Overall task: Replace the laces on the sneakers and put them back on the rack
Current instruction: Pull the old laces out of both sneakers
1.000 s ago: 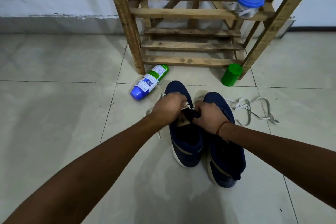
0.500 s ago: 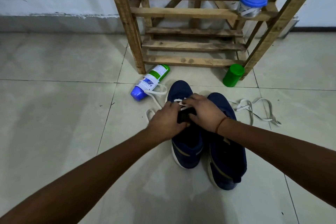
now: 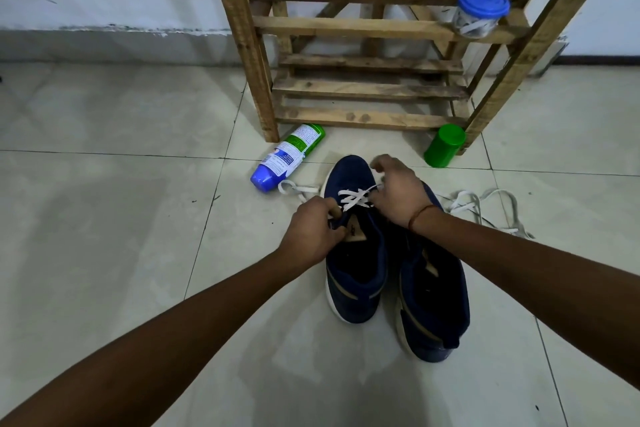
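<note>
Left sneaker [image 3: 353,274]: navy, on floor tiles [image 3: 104,218] in front of wooden rack [image 3: 363,28], toe toward rack. Touching right sneaker [image 3: 433,305] side by side; that one has no lace visible. White lace [image 3: 356,199] crosses the front eyelets of left sneaker in a few rows. One tail loops out to the left onto the floor.

L hand [image 3: 313,229]: forearm in from lower left, fingers curled, thumb against forefinger, pinching left eyelet edge of left sneaker. Can't tell if the lace is in the pinch too.

R hand [image 3: 398,194]: forearm in from right, thread band at wrist, back of hand up. Fingers bent down over right side of the toe area; lace runs up under them, so pinching lace. Forefinger lifted, hooked.

Vs 0.5 s ago: hands were packed together over the tongue, hiding the lacing. Now apart, w/ crossed rows exposed between them. R hand has gone fwd toward toe; L hand pulled back and left. Sneakers unmoved.

Around: spare lace [image 3: 485,204] loose on floor right of the pair. Spray can [image 3: 287,158] lying near left rack leg, just beside the lace tail. Green cup [image 3: 444,146] upright at right rack leg. Blue-lidded jar [image 3: 479,12] on a rack slat. All same spots as before.
</note>
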